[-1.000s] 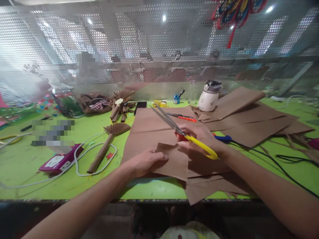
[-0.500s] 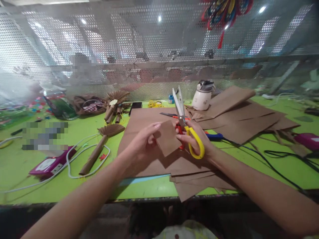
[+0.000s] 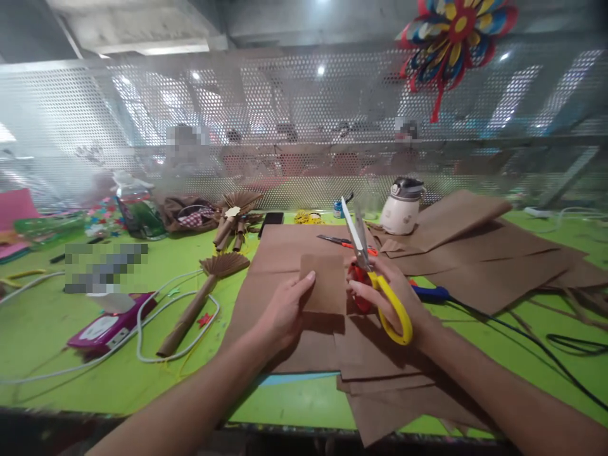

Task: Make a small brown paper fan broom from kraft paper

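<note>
My left hand (image 3: 287,310) is closed on a small square of brown paper (image 3: 325,286), its thumb lying on the near face. My right hand (image 3: 392,288) holds a pair of scissors (image 3: 358,237) with one yellow and one red handle loop. The blades point up and away from me, slightly parted. Right-hand fingers are close to the paper's right edge; whether they touch it I cannot tell. Beneath both hands lie large brown paper sheets (image 3: 280,250). A dark-bladed knife (image 3: 335,240) with an orange-red handle rests on them behind the scissors.
A rolled brown-paper stem with a pleated fan top (image 3: 190,310) lies left, beside a white cable (image 3: 142,354) and a purple power strip (image 3: 102,332). A white kettle-like jug (image 3: 401,212) stands behind. More brown sheets (image 3: 494,266) and a blue-handled corded tool (image 3: 430,293) lie right.
The view has tilted up and shifted left. The paper square has turned from a slanted diamond to nearly upright, and the left thumb now lies across its face. The scissors stay in the right hand.
</note>
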Tool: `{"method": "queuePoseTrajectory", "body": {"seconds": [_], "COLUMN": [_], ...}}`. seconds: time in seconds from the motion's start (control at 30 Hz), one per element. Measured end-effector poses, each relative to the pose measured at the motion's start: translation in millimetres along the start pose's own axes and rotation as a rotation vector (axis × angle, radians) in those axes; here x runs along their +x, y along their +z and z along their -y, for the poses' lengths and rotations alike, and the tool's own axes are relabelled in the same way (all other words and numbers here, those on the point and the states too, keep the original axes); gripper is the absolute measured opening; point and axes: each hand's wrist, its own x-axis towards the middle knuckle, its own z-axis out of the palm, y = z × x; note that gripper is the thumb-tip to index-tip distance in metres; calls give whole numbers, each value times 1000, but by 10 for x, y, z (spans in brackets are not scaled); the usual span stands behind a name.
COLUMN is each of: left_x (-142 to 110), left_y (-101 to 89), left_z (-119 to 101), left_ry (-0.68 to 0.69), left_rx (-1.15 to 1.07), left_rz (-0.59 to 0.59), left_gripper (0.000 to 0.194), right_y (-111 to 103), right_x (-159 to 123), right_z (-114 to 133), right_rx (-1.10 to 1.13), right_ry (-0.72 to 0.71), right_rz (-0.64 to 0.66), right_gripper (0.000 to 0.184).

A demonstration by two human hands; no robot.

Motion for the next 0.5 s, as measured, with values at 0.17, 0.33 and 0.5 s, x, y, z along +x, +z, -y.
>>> {"method": "queuePoseTrajectory", "body": {"seconds": [0.17, 0.33, 0.5], "left_x": [-33, -45, -39], "left_y": [-8, 18, 3], "left_z": [33, 56, 53], "left_ry": [-119, -176, -98], "left_rx": [134, 169, -43], "left_rz": [122, 156, 10], "left_gripper": [31, 27, 21], "right_y": [-109, -62, -16], "right_x": [24, 18, 37], "right_z": [-147, -109, -131], "right_rx": [27, 68, 75], "right_ry": [28, 88, 94], "right_rz": [-21, 14, -104], "right_gripper": [39, 42, 45]}}
